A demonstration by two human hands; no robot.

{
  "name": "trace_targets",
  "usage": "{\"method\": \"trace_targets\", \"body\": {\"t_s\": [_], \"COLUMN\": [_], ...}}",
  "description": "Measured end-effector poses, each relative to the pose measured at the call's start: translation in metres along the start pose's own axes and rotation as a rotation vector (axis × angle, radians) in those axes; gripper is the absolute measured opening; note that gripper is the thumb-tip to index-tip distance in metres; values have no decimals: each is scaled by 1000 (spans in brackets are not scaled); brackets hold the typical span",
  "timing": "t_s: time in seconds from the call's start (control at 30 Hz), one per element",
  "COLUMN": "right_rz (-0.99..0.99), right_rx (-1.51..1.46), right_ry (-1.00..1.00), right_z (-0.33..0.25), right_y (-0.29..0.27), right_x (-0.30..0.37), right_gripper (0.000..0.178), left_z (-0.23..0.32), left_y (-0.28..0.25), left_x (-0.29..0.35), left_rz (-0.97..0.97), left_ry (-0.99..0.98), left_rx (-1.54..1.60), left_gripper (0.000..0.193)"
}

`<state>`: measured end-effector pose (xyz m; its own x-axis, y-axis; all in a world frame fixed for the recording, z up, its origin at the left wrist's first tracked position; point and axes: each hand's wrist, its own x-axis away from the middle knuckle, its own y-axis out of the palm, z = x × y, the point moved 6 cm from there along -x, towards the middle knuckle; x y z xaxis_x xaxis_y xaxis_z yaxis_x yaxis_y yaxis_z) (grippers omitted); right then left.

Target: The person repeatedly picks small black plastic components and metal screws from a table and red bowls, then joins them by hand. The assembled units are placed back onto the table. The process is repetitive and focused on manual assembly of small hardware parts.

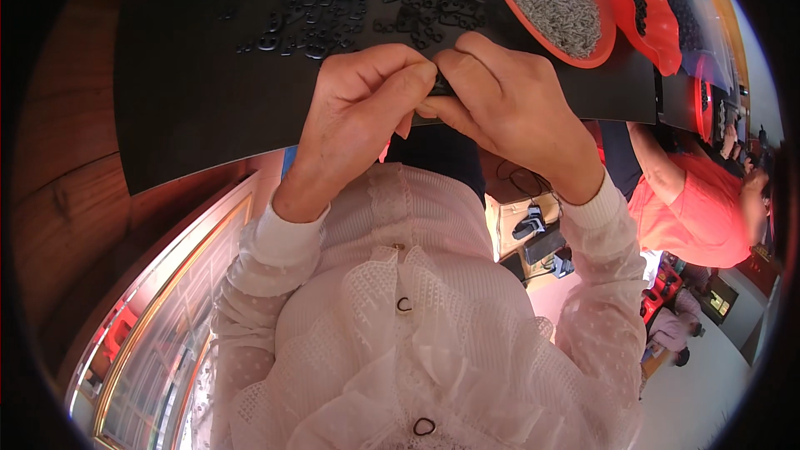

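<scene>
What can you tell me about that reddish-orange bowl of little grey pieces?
The reddish-orange bowl looks like smooth plastic, rounded, with a plain rim. It sits on the black table top, just beyond the right hand, which does not appear to touch it. Many slender grey pieces, metallic-looking, lie heaped loosely inside. The bowl's far edge is out of frame; its base is hidden.

This looks like a small assembly workshop: a black worktop carries a loose spread of many small black parts, and beside them a red bowl heaped with slim grey metal pieces. A wavy-edged red dish nearby holds more dark pieces. Other people share the room, one in a red top, another farther back.
</scene>
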<state>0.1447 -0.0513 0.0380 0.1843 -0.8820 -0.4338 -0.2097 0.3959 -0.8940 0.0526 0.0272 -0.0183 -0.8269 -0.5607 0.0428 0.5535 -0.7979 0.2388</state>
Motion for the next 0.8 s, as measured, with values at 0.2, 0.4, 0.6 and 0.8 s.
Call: {"method": "trace_targets", "body": {"t_s": [0.2, 0.4, 0.6, 0.8], "right_rz": [5, -22, 22, -6], "right_rx": [-32, -106, -146, -179], "right_ry": [-32, -28, 49, -10], "right_z": [2, 8, 14, 9], "right_y": [1, 3, -1, -1], "right_x": [0, 0, 5, 7], "right_gripper": [31, 34, 37, 45], "left_z": [1, 3, 0, 0], "left_y": [1, 2, 3, 5], "left_x": [0, -1, 0, 0], "left_rz": [4, 22, 19, 12], "left_ry": [31, 8, -34, -22], "left_rx": [-28, -33, 2, 9], "left_gripper": [15, 14, 15, 17]}}
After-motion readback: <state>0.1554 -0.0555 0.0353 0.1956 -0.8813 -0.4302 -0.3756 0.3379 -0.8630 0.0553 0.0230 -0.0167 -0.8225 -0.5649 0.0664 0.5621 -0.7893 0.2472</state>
